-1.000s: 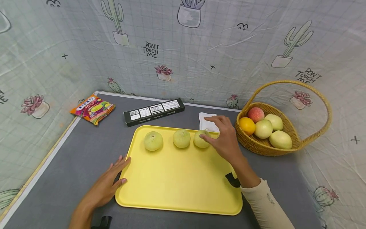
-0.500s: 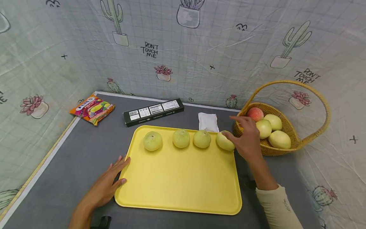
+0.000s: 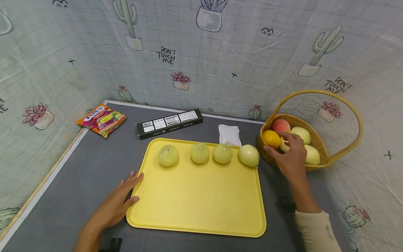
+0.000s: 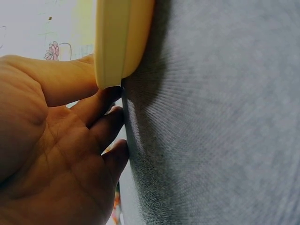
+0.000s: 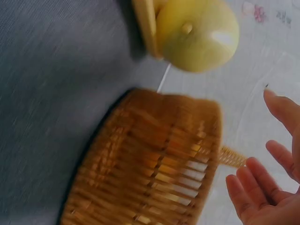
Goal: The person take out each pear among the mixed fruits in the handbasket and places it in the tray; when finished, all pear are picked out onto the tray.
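So the right hand (image 3: 291, 154) is over the wicker basket (image 3: 327, 159), fingers spread loose and dropping onto a pale green fruit (image 3: 284, 145) tucked between the orange (image 3: 271, 139) and the other green ones. It isn't gripping anything; the wrist view shows the fingers (image 5: 262, 187) open with air between them, just off the basket's woven wall (image 5: 154, 168).

The left hand (image 3: 121, 201) lies flat on the grey table (image 3: 78, 175), fingers straight, its fingertips (image 4: 105, 101) pushed up against the edge of the yellow tray (image 3: 195, 206), thumb along the rim. It's bracing the tray, not holding it.

On the tray there's a row of four green fruits along the far edge. The fourth one (image 3: 249, 155) sits right at the corner nearest the basket, close to the lip.

If I were doing this grab, I'd come straight down on the fruit and wrap it from the top, because the orange and the peach (image 3: 281, 125) are packed in tight beside it and a sideways scoop would probably roll them. I'd also mind the basket handle (image 3: 315, 92) arching above.

The right forearm comes in from the lower right, wrist bent down a bit, sleeve (image 3: 318, 231) at the frame edge. The left arm is stretched low and relaxed.

Behind the tray are a black box (image 3: 170, 122), a white packet (image 3: 229, 134) and a snack bag (image 3: 102, 119).
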Demonstrator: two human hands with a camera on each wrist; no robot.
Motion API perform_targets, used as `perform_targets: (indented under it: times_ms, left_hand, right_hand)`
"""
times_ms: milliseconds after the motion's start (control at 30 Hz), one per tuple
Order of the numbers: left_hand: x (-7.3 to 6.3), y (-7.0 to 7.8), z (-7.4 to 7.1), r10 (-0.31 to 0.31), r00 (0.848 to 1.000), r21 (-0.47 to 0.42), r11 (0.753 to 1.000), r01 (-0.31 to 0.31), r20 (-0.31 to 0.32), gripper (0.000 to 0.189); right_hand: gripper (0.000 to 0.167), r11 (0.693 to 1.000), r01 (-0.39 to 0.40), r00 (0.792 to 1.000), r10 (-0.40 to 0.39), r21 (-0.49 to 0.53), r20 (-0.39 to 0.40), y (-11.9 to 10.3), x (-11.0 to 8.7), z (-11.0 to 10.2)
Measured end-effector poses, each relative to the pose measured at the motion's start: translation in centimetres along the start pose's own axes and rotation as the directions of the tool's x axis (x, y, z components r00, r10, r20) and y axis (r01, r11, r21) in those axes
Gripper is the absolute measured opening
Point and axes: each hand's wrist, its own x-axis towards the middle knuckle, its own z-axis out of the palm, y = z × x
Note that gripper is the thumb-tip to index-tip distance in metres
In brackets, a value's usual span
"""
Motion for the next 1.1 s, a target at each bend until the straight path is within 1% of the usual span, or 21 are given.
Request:
perform_targets:
  times_ms: [167, 267, 433, 567, 733, 933, 1100]
  left_hand:
    - [0.0, 0.0, 0.0, 0.001, 1.000, -0.010, 1.000, -0.001, 0.004, 0.073]
    - [0.0, -0.1, 0.0, 0.012, 1.000, -0.011, 1.000, -0.012, -0.004, 0.072]
    - [0.0, -0.1, 0.0, 0.014, 1.000, -0.011, 1.000, -0.014, -0.005, 0.073]
    - [-0.1, -0.2, 0.0, 0.020, 1.000, -0.007, 1.000, -0.021, -0.010, 0.074]
    - [-0.1, -0.2, 0.0, 0.026, 1.000, -0.011, 1.000, -0.027, -0.015, 0.073]
    - [-0.1, -0.1, 0.0, 0.019, 1.000, -0.008, 1.000, -0.019, -0.015, 0.073]
    - [-0.1, 0.0, -0.1, -0.001, 1.000, -0.015, 1.000, 0.001, -0.004, 0.074]
  right_hand:
    - [0.065, 0.999, -0.038, 0.999, 0.038, -0.029, -0.023, 1.7, 0.1, -0.8]
    - [0.068, 0.997, -0.067, 0.998, 0.066, -0.048, -0.012, 2.8, 0.2, -1.1]
    - [0.073, 0.989, -0.117, 0.993, 0.119, -0.095, 0.015, 4.5, 0.6, -1.4]
    - [0.076, 0.982, -0.148, 0.987, 0.154, -0.119, 0.047, 5.5, 0.9, -1.5]
    - [0.077, 0.975, -0.171, 0.977, 0.186, -0.143, 0.099, 6.1, 1.6, -1.6]
    - [0.076, 0.971, -0.170, 0.965, 0.199, -0.170, 0.172, 6.6, 2.6, -1.7]
    - [0.075, 0.967, -0.162, 0.956, 0.203, -0.198, 0.213, 7.1, 3.2, -1.6]
